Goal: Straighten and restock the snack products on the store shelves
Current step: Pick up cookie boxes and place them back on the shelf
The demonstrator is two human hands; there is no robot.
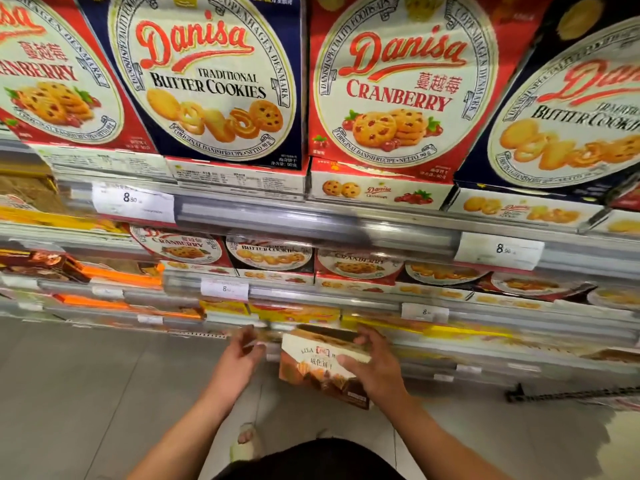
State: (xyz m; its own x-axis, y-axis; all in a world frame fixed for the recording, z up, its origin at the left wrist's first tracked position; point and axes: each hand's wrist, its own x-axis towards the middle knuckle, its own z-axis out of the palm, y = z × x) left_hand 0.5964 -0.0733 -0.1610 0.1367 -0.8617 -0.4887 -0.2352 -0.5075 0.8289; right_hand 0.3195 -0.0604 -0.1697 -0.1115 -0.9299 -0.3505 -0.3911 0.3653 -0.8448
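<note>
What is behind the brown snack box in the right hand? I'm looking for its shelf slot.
Behind the brown snack box, held by the right hand, a low shelf with blurred yellow packs shows. The slot directly behind is covered.

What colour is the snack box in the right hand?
The box is cream on top with brown below, seen in the head view, held by the right hand.

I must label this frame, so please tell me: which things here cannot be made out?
Head view only:
- The brown snack box: the right hand covers part of it, and its print is blurred.
- What the left hand touches: motion blur.
- Lower price tags: digits too small.
- The rightmost Butter Cookies box: cut by the frame edge.
</note>
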